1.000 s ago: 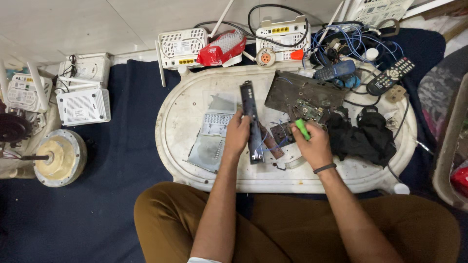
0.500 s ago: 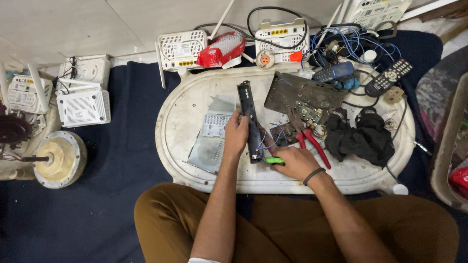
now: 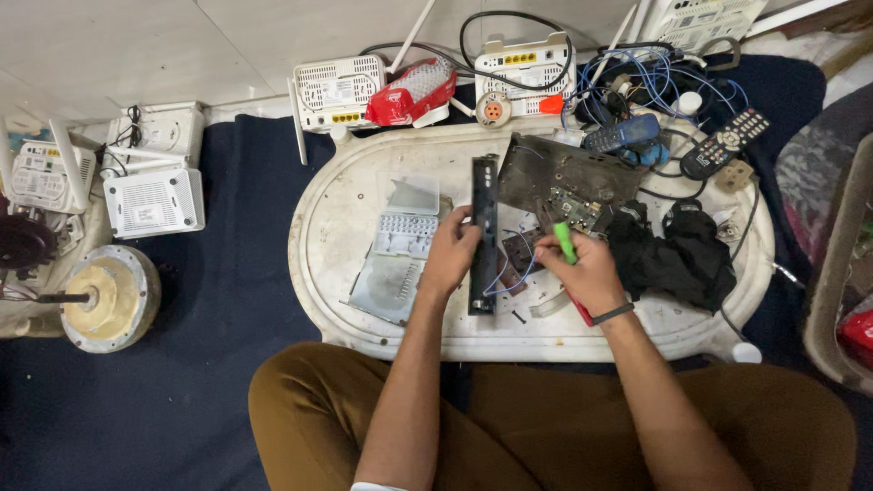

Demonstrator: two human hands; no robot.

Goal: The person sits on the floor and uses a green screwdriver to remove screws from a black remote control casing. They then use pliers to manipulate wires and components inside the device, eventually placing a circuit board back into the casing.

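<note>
My left hand (image 3: 448,257) grips a long black front panel (image 3: 484,233) standing on edge on the white oval tray table (image 3: 346,227). My right hand (image 3: 585,268) is closed around a green-handled screwdriver (image 3: 565,242), its tip over a small circuit board (image 3: 523,250) with blue wires beside the panel. A dark metal chassis (image 3: 564,177) with a green circuit board lies just beyond. A grey metal cover plate (image 3: 396,259) lies left of my left hand. Red-handled pliers (image 3: 582,314) peek out under my right wrist.
A black cloth (image 3: 677,255) sits right of my right hand. Several white routers (image 3: 338,91), a red-and-white case (image 3: 411,91), a remote (image 3: 726,141), a blue phone (image 3: 623,134) and tangled cables line the far edge. More routers (image 3: 155,200) and a round motor (image 3: 107,298) lie on the dark mat at left.
My right hand dipped to the table's near edge with the green screwdriver, then came back up to the small board. My left hand stayed on the black panel.
</note>
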